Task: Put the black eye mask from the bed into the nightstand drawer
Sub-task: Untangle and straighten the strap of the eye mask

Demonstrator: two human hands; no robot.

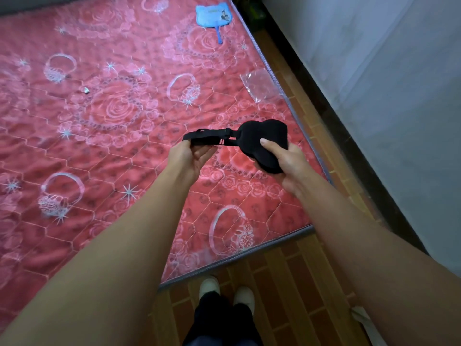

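The black eye mask (257, 136) is lifted above the red rose-patterned bed (104, 136), near its right edge. My right hand (287, 166) grips the folded padded part, thumb on top. My left hand (189, 158) pinches the black strap, which is stretched out to the left of the mask. The nightstand and its drawer are not in view.
A blue cat-shaped hand fan (213, 17) lies at the far right of the bed. A clear plastic bag (262, 84) sits by the bed's right edge. A small pale object (86, 90) lies mid-bed. Brick-patterned floor (282, 283) and a grey wall (399, 96) are to the right; my feet stand at the bed's corner.
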